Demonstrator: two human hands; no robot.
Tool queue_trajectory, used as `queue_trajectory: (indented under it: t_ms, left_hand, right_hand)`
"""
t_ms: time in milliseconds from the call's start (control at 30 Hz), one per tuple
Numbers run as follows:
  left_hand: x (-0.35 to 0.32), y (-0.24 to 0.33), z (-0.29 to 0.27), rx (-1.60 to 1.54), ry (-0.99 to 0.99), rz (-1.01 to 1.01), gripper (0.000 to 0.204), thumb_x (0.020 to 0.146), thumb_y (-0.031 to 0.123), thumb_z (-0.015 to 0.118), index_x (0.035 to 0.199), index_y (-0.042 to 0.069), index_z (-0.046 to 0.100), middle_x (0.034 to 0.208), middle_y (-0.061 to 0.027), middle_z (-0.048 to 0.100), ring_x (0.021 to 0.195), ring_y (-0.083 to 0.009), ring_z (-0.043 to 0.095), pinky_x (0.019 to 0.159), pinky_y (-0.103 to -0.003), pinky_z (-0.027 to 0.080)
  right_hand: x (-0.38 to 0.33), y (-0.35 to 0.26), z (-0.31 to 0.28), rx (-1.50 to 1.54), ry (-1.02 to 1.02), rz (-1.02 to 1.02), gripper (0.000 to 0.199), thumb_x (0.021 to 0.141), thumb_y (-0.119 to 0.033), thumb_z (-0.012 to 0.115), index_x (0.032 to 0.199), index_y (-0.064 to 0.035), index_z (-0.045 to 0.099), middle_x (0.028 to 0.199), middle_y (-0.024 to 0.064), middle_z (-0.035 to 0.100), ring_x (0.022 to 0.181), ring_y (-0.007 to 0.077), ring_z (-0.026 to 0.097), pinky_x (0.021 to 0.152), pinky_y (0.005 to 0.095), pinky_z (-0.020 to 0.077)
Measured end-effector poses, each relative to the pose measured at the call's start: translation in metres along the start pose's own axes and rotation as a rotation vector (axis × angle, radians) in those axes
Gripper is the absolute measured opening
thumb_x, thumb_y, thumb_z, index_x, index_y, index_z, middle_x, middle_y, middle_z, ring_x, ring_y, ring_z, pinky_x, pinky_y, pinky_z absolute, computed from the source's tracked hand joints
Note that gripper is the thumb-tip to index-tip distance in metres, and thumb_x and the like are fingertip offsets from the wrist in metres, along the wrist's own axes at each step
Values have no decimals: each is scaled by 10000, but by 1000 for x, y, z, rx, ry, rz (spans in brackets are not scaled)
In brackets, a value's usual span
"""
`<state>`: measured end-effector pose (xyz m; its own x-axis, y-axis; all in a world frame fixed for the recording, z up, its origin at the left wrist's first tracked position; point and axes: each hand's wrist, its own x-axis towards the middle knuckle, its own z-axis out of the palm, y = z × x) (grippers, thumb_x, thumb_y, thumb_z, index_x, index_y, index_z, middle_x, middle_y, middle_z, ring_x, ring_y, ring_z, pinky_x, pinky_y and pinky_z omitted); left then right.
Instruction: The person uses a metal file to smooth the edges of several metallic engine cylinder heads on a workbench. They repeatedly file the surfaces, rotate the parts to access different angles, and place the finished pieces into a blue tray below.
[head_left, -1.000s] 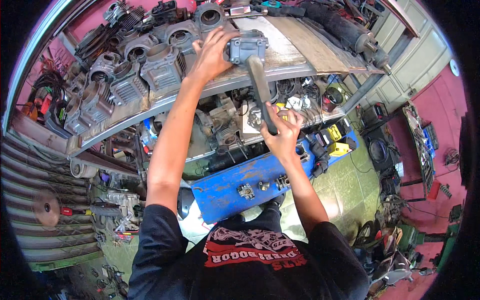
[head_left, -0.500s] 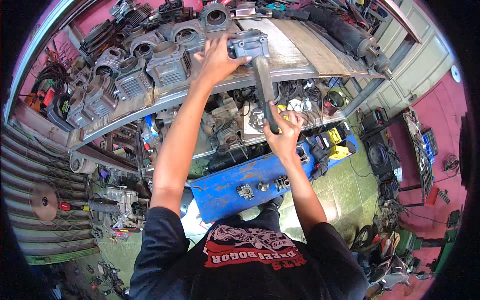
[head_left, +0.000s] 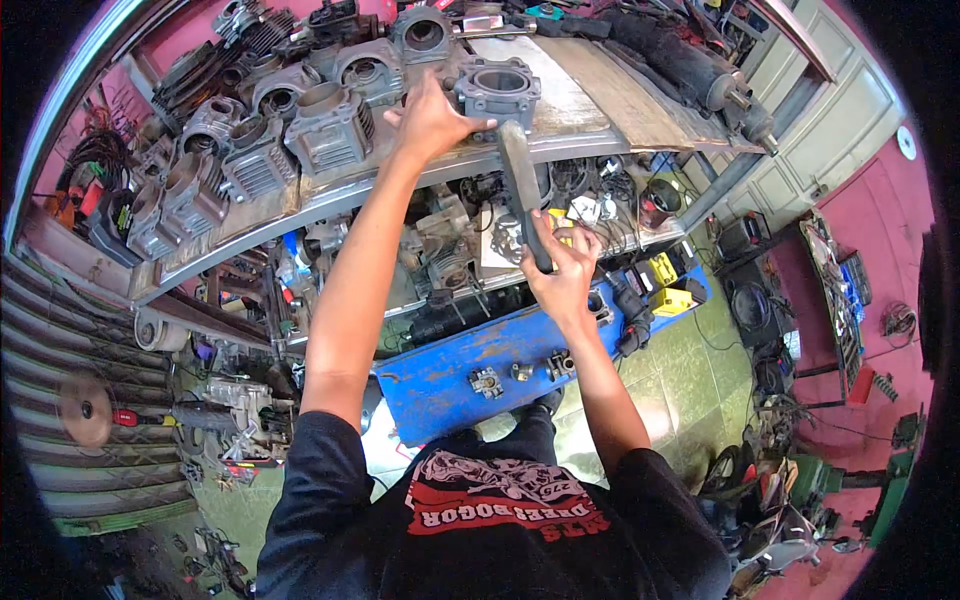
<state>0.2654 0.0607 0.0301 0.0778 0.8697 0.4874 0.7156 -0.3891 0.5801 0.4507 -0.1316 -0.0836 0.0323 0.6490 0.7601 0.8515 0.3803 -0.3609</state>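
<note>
An engine cylinder block [head_left: 500,104] in grey metal stands on the upper shelf, its round bore facing up. At its left side is my left hand [head_left: 432,125], fingers apart and thumb stretched to the block's lower front. Whether the thumb touches the block I cannot tell. My right hand [head_left: 562,268] is closed around the dark lower end of a long flat grey metal bar [head_left: 519,175], shaped like a file. The bar points up and away, with its far end at the shelf edge just in front of the block.
Several more cylinder blocks [head_left: 328,128] and engine housings line the shelf [head_left: 400,168] to the left. A dark exhaust muffler [head_left: 690,70] lies at the right. Below, a blue bench [head_left: 440,390] holds small metal parts [head_left: 486,382] and a yellow box [head_left: 672,300].
The cylinder block has tipped so that its bore now faces up. My left fingers have drawn a little away from it. The bar has shifted slightly left and down in my right hand.
</note>
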Motion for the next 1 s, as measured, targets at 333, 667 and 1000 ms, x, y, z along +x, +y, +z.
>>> queue_trajectory:
  t_ms: [333,667,1000]
  left_hand:
    - [17,-11,3,35,-120,-17,1107,504,605,936,1374,40,552,1316,-204,659,1289,-386,580,1078,-780,228]
    - [10,-22,19,-55,113,127,1115,510,482,982,1427,92,483,1313,-151,646,1279,-335,568,1049,-633,306]
    - [-6,-29,30,-120,262,289,895,619,92,829,1431,26,460,1482,-213,499,1371,-321,485,1018,-531,292]
  right_hand:
    - [1,7,4,8,26,-5,566,721,-189,797,1283,-164,726,733,43,687,874,190,624,996,437,363]
    - [16,1,-10,59,117,-89,559,733,-164,785,1287,-117,717,770,46,711,876,198,621,1013,444,366]
    - [122,-36,5,-134,212,-154,565,800,-222,743,1352,-132,656,789,80,743,845,240,635,999,512,343]
